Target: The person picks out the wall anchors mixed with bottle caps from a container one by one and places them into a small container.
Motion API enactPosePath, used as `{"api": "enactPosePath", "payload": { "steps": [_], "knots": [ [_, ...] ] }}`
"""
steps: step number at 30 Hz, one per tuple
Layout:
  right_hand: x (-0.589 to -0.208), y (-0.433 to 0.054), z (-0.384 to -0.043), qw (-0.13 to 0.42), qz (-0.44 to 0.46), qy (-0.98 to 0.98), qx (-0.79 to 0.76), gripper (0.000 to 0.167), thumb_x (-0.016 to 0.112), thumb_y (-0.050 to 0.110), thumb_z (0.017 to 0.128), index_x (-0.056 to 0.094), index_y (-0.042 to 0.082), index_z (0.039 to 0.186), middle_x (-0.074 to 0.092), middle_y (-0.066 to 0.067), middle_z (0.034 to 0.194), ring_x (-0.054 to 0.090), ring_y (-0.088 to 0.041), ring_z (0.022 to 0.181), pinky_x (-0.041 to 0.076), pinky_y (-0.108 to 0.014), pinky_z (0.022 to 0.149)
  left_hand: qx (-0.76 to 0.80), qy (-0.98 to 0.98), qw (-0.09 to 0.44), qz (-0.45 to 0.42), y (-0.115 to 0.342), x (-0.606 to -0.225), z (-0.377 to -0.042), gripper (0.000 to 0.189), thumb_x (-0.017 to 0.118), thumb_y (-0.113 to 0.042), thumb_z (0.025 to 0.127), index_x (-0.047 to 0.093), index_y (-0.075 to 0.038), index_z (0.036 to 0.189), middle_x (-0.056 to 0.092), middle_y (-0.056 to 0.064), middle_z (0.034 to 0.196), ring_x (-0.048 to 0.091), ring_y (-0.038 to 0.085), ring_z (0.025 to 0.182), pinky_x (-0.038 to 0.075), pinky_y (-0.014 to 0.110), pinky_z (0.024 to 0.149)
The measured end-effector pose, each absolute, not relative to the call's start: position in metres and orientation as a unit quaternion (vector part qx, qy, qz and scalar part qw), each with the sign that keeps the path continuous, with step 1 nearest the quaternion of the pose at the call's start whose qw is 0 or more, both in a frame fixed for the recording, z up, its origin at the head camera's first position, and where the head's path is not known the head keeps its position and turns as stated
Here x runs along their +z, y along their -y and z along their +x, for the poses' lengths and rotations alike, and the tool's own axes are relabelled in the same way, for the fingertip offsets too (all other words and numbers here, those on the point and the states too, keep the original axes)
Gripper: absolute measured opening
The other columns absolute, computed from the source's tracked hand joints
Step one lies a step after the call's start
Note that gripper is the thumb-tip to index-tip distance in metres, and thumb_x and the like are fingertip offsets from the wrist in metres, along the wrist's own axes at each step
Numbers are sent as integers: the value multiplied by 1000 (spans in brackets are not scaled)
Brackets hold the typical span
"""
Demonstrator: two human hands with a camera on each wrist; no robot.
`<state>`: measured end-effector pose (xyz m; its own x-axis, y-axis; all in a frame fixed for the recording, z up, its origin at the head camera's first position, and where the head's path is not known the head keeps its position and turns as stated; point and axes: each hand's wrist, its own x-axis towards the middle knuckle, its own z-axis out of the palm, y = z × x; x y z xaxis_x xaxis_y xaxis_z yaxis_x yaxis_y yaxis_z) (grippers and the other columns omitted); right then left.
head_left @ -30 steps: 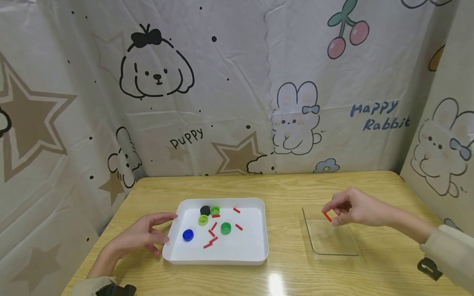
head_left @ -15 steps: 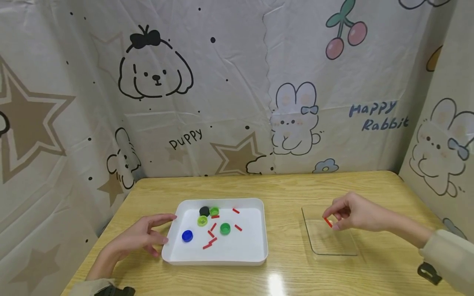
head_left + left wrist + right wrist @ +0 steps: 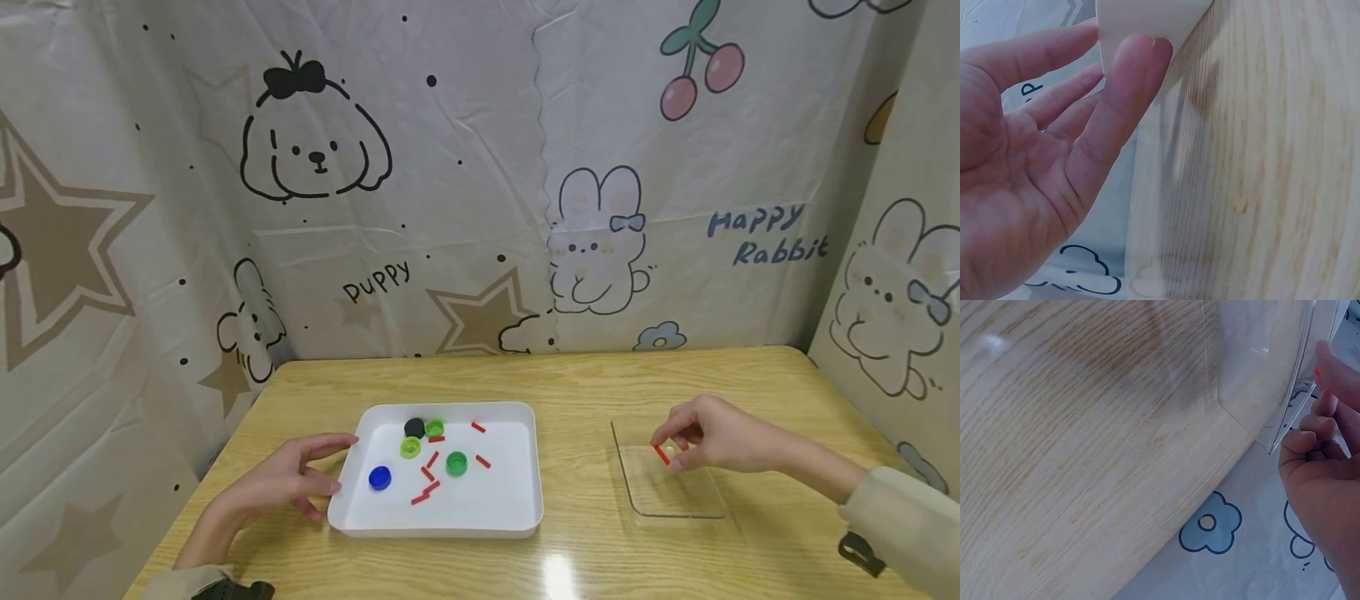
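Note:
My right hand pinches a short red stick between thumb and fingertips, over a clear plastic box on the right side of the table. In the right wrist view only a small red tip shows at the fingers, beside the clear wall. My left hand lies at the left end of a white tray, its relaxed fingers spread and its fingertips at the rim. Inside the tray are several more red sticks, a blue cap, a green cap and a black cap.
Two yellow-green caps, one of them a ring-like cap, lie near the black one. The wooden table ends at a patterned cloth that hangs behind and along both sides.
My right hand has come down a little over the clear box, still pinching the red stick. The left hand and the tray's contents stay where they were.

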<state>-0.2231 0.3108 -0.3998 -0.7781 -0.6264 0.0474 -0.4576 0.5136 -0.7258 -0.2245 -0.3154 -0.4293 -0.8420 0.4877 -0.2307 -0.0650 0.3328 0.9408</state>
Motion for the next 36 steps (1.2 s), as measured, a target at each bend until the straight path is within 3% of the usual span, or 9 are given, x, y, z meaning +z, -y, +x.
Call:
{"api": "enactPosePath", "payload": {
  "steps": [16, 28, 36],
  "knots": [
    [-399, -306, -226, 107, -305, -879, -349, 31, 87, 6, 82, 79, -3, 110, 54, 9, 75, 47, -5, 70, 38, -23, 59, 559, -783, 242, 127, 316, -432, -225, 73, 74, -3, 95, 38, 5, 159, 21, 33, 167, 71, 37, 76, 63, 55, 66],
    [-383, -292, -227, 93, -292, -895, -324, 26, 88, 9, 84, 80, 4, 109, 53, 7, 74, 46, -8, 69, 37, -24, 58, 558, -783, 243, 130, 316, -431, -225, 74, 74, -3, 95, 37, 5, 159, 23, 34, 167, 70, 33, 73, 64, 54, 65],
    [-370, -269, -230, 85, -333, -880, -328, 27, 89, 15, 85, 81, 7, 110, 51, 10, 72, 43, -6, 66, 34, -24, 57, 563, -777, 244, 140, 317, -432, -224, 75, 74, -2, 95, 35, 6, 160, 22, 34, 166, 71, 34, 74, 63, 55, 64]
  ]
}}
